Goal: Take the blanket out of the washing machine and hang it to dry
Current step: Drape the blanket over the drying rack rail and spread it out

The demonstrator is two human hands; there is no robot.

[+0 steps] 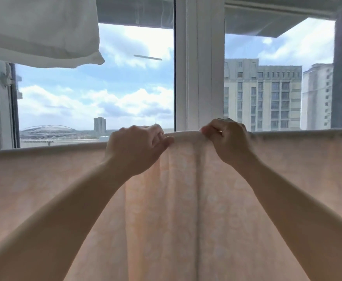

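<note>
A pale peach blanket with a faint white pattern hangs across the whole width of the view, its top edge folded over a horizontal line or rod that the cloth hides. My left hand pinches the top fold just left of centre. My right hand grips the same fold a short way to the right. Between the two hands the cloth bunches into vertical pleats that run down the middle. Both forearms reach up from the bottom corners.
A white pillow or cushion hangs at the top left above the blanket. Behind stands a large window with a white centre frame, showing sky and tall buildings.
</note>
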